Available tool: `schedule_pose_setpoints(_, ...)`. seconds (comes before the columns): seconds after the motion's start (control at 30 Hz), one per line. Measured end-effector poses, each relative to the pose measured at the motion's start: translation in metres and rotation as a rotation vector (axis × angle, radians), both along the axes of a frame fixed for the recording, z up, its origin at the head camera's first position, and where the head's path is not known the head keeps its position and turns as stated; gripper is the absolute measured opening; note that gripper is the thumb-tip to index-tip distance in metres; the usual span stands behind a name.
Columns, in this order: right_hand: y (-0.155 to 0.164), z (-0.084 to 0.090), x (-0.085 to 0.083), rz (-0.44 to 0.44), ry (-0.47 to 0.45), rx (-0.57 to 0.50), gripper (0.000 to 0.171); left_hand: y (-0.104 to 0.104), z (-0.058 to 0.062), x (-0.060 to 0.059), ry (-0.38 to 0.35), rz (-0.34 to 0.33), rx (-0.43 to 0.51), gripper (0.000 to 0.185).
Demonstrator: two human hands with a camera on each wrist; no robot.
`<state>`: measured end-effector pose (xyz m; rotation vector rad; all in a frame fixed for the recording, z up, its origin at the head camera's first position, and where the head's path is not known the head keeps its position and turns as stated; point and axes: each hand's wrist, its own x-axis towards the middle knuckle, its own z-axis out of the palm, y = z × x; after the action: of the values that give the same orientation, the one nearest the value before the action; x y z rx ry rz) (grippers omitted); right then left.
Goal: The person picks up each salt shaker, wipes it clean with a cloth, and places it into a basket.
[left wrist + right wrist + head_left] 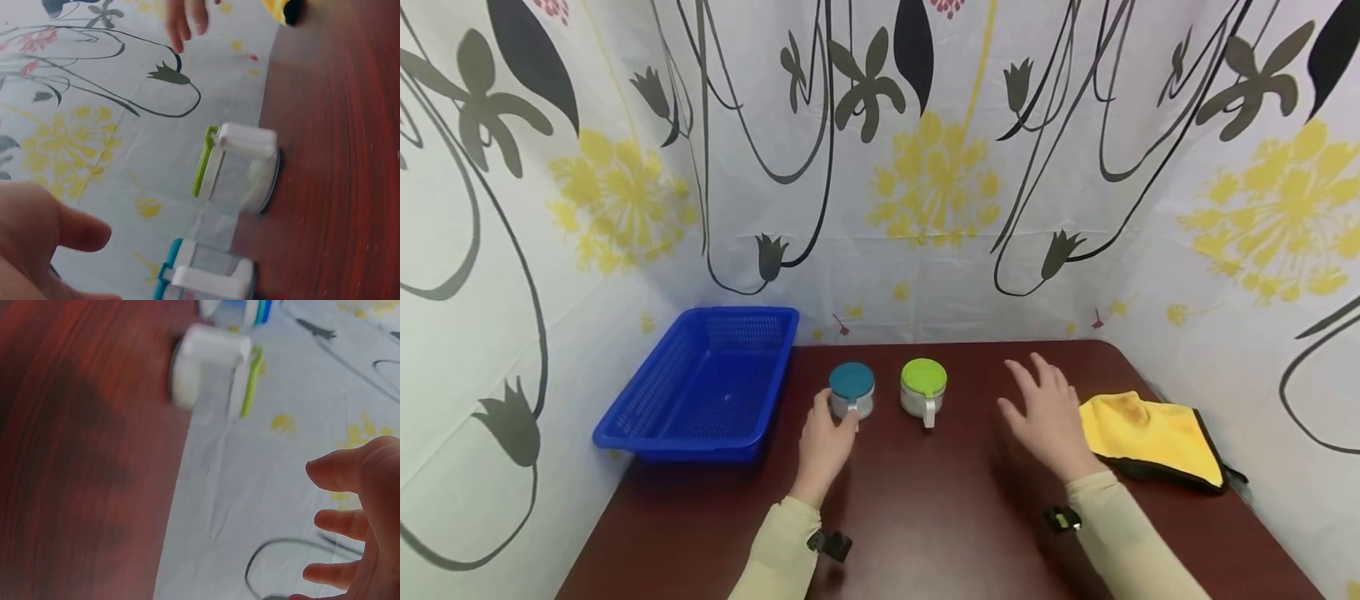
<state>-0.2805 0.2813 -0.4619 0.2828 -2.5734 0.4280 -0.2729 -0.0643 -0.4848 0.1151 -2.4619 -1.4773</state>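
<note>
Your left hand (823, 442) reaches the blue-lidded jar (852, 390), grip loose and holding nothing; close squarely around its body. Your right hand (1048, 417), at 3 o'clock, hovers spread and empty.

Bright even light, soft shadows under hands on table (925, 517); head view wide-angle warped; wrist views blurred.

Glossy dark wood table (940, 517), perforated blue plastic basket (700, 387) (matt), soft yellow cloth (1153, 433).
</note>
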Motion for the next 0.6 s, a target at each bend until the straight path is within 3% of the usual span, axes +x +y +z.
schedule_pose_setpoints(0.17, 0.042, 0.000, -0.007, -0.036, -0.071, 0.054, 0.063, -0.003, 0.001, -0.008, -0.141, -0.005, 0.204, 0.049)
schedule_pose_setpoints(0.37, 0.092, -0.016, -0.009, -0.078, -0.163, 0.162, 0.066, -0.008, -0.003, -0.014, -0.279, -0.075, 0.447, 0.043)
schedule_pose_setpoints(0.6, 0.146, -0.027, -0.002, -0.132, -0.304, 0.143, 0.068, -0.010, -0.007, -0.025, -0.381, -0.142, 0.496, 0.047)
